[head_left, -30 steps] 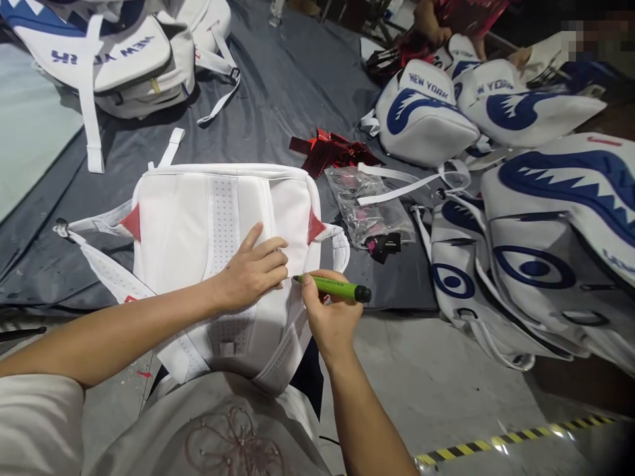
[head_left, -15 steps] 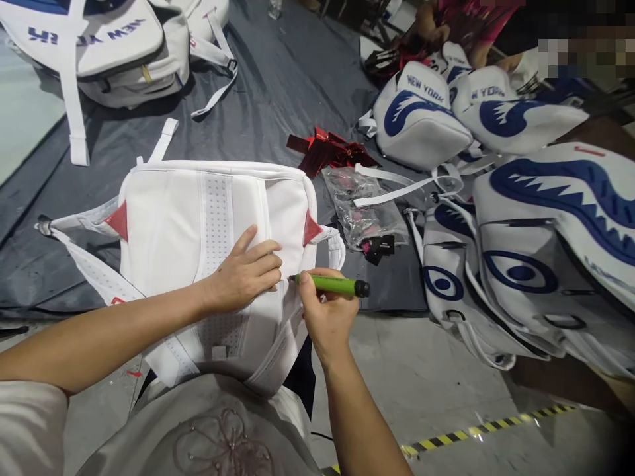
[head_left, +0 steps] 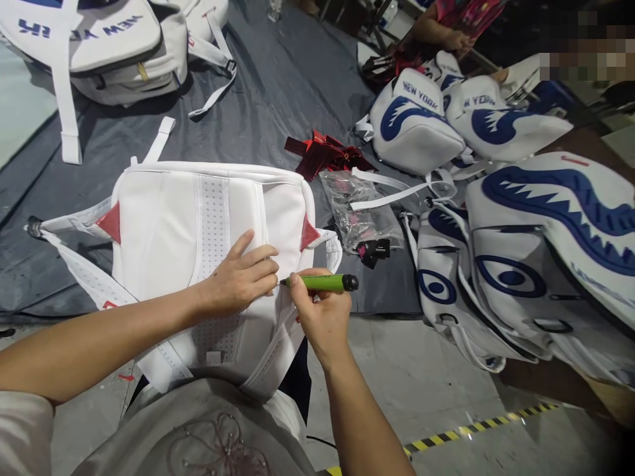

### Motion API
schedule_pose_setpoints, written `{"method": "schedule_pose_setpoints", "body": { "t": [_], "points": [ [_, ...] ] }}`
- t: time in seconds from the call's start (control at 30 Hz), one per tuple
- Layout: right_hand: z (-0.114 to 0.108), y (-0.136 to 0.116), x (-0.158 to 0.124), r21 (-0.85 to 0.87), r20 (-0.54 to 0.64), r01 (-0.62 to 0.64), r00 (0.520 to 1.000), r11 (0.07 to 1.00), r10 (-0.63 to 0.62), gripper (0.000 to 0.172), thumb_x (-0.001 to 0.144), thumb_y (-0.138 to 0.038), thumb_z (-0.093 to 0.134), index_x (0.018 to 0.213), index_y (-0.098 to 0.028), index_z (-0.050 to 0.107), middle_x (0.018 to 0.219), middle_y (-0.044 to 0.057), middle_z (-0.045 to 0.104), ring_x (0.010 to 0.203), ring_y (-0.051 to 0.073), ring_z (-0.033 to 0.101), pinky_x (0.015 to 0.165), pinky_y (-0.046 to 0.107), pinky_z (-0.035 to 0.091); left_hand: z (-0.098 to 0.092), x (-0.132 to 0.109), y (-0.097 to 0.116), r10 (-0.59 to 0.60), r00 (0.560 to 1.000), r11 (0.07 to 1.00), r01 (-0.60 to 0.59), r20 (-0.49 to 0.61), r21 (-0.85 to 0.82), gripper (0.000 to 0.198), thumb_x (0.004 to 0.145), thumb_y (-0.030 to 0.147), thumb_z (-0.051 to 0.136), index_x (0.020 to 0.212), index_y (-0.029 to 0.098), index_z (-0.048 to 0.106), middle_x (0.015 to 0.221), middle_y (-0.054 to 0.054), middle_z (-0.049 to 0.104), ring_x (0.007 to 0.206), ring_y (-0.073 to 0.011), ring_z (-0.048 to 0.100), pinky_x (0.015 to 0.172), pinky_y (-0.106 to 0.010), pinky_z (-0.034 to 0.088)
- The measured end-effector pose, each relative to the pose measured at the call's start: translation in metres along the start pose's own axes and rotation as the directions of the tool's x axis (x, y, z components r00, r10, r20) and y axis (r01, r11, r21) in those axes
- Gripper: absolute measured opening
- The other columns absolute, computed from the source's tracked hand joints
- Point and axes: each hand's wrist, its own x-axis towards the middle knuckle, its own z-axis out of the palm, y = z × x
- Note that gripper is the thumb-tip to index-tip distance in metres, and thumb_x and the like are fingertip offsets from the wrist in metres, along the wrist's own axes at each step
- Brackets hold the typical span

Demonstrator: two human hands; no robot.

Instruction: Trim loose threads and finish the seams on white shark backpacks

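Observation:
A white backpack point(head_left: 159, 228) lies with its strap side up at the table's front edge, its lower end against my body. My left hand point(head_left: 239, 279) rests on its back panel, thumb apart and fingers laid over the padded ridge. In my right hand point(head_left: 323, 316) is a green marker pen point(head_left: 325, 283) with a black end. The dark tip points left at the panel, close beside my left fingertips. Whether it touches the fabric I cannot tell. Red triangular patches point(head_left: 110, 223) mark both sides of the bag where the straps join.
White backpacks with blue shark-mouth prints point(head_left: 510, 277) crowd the right side. Another bag point(head_left: 124, 66) stands at the upper left. Shiny red strips point(head_left: 330, 152) and a clear plastic bag point(head_left: 360, 211) lie beyond my right hand. Another person's hand point(head_left: 456, 41) shows at the back.
The view has shifted slightly, moving most things a little left in the picture. My right hand and the marker pen have moved slightly left, while my left hand stays on the backpack.

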Motion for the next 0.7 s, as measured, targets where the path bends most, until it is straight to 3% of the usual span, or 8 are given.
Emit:
{"method": "schedule_pose_setpoints", "body": {
  "t": [0.2, 0.7],
  "points": [
    [-0.0051, 0.0036, 0.0058, -0.04, 0.08, -0.015, 0.997, 0.999, 0.018, 0.024, 0.086, -0.036, 0.063, 0.072, -0.017, 0.062, 0.055, -0.003, 0.057, 0.045, 0.009, 0.049, 0.047, 0.022, 0.039, 0.0002, -0.0003, -0.0003, -0.012, 1.0, 1.0, 0.012, 0.02, -0.011, 0.013, 0.093, 0.021, 0.058, 0.08, 0.019, 0.057, 0.091, 0.001, 0.069, 0.116, -0.0177, 0.059, 0.128, -0.045, 0.004],
    [-0.003, 0.0064, 0.0056, -0.035, 0.044, -0.012, 0.999, 0.999, 0.013, 0.022, 0.086, -0.035, 0.064, 0.074, -0.017, 0.063, 0.054, -0.004, 0.056, 0.045, 0.009, 0.048, 0.046, 0.022, 0.039, 0.0002, -0.0003, -0.0009, -0.023, 0.998, 0.999, 0.024, 0.054, -0.031, 0.014, 0.093, 0.016, 0.056, 0.079, 0.019, 0.056, 0.092, 0.001, 0.068, 0.12, -0.0173, 0.056, 0.128, -0.045, 0.001]
  ]
}}
